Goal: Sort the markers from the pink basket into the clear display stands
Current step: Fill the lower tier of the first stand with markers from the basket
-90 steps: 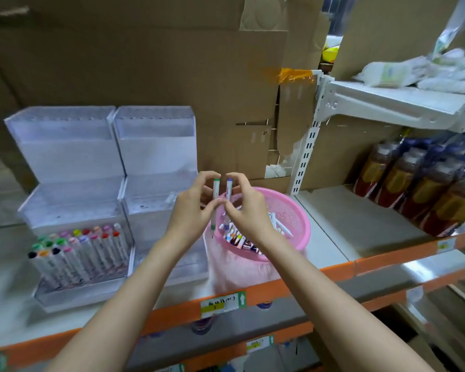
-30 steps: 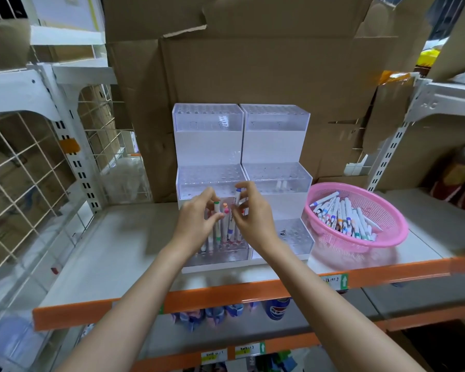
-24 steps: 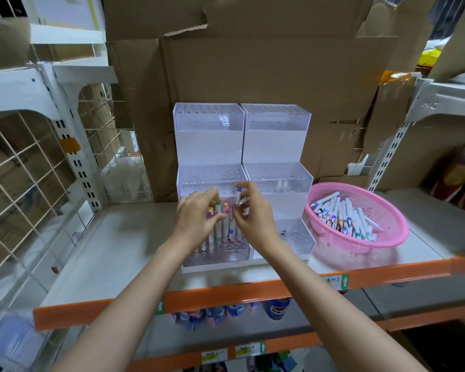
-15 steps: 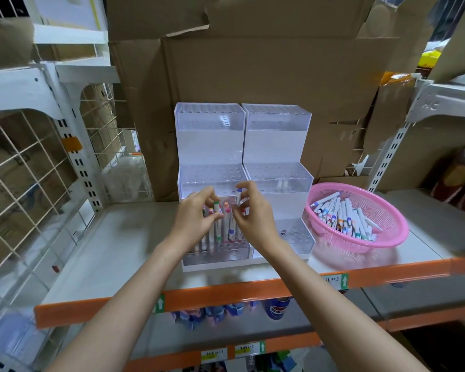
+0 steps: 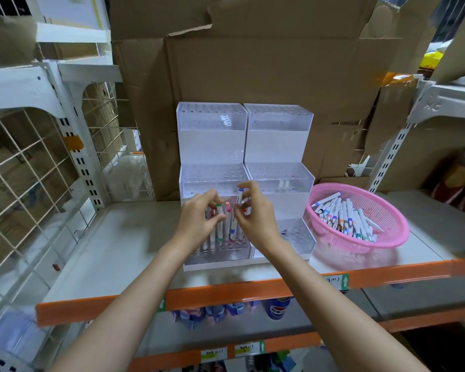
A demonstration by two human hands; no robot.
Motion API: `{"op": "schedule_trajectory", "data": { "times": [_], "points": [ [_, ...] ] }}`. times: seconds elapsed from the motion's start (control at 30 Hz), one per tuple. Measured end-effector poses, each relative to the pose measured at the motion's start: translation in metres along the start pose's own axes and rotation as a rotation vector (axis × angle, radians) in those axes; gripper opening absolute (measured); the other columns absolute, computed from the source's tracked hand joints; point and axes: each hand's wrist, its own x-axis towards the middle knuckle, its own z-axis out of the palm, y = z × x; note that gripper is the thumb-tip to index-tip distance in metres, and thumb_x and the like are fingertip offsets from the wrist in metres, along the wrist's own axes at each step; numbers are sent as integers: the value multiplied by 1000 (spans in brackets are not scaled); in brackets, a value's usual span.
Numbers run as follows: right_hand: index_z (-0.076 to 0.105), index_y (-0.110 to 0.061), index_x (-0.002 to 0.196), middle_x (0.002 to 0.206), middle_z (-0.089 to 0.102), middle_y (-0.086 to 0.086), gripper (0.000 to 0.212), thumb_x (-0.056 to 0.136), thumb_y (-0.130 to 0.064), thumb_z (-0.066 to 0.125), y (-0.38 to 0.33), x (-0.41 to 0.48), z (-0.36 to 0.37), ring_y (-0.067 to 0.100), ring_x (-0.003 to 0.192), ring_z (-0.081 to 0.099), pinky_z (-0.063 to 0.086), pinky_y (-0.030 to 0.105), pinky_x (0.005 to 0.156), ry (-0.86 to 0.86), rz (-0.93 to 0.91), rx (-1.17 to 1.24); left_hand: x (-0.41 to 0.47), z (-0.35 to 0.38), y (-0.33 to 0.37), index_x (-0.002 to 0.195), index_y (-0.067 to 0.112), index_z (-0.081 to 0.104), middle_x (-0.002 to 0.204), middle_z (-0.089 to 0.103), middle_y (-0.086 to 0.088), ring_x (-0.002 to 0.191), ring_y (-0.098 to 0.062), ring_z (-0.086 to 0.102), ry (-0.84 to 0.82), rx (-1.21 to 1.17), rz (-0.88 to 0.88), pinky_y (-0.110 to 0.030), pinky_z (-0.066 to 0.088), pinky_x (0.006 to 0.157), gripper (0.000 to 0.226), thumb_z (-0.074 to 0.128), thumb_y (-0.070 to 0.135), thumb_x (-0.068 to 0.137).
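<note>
Both hands have left the pink basket (image 5: 395, 240), now to their right. Left hand (image 5: 199, 221) pinches a green-capped marker (image 5: 220, 224) and right hand (image 5: 255, 218) a blue-capped marker (image 5: 239, 197), poised over the left clear stand (image 5: 212, 146) for slotting.

on my feed: two slim bare forearms (image 5: 134, 299), near edge up to bare left hand (image 5: 199, 224) and right hand (image 5: 255, 220)
</note>
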Motion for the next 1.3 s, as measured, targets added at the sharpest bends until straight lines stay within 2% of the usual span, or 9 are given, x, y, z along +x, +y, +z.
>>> {"op": "schedule_trajectory", "data": {
  "times": [0.1,0.37,0.6,0.8,1.0,1.13,1.3],
  "points": [
    [48,-13,115,82,49,-16,30,90,-11,63,0,0,0,4,64,54,47,25,58,6,-4,9,-1,-1,0,82,8,58,81,64,-1,75,-21,58,4,11,32,-36,48,67,27,82,11,69],
    [48,-13,116,82,49,-18,29,90,-12,62,0,0,1,0,64,54,41,14,57,3,-4,10,-6,1,-8,77,8,69,78,68,-4,73,-23,61,18,54,94,-41,51,67,23,86,9,61],
    [48,-13,114,80,49,-18,29,90,-13,63,1,0,2,4,64,54,46,23,58,15,-18,10,-3,-1,-11,76,11,73,81,69,0,78,-21,62,-5,56,139,-37,52,70,20,86,7,61],
    [48,-12,114,79,49,-18,29,89,-7,62,2,-1,0,-3,66,55,41,12,57,5,-10,26,-9,3,-14,75,14,73,76,66,2,79,-8,52,17,110,158,-31,41,69,21,87,8,60],
    [48,-13,113,77,49,-16,28,89,-10,63,2,-2,0,2,66,55,44,13,56,19,-20,41,-10,6,-18,74,10,70,83,66,-1,81,-18,58,7,112,190,-39,49,68,18,83,5,64],
    [49,-14,113,78,49,-16,28,90,-9,63,3,-3,0,0,67,54,43,13,56,24,-19,49,-13,2,-15,81,14,69,101,70,-1,99,-22,65,-40,160,179,-41,50,79,17,80,8,70],
    [48,-18,114,83,54,-7,28,90,-13,63,1,-4,0,7,66,56,47,23,59,42,-20,41,-21,-8,-24,113,23,66,125,63,1,120,-18,56,-137,241,208,-42,39,105,35,73,12,80]
  ]
}}
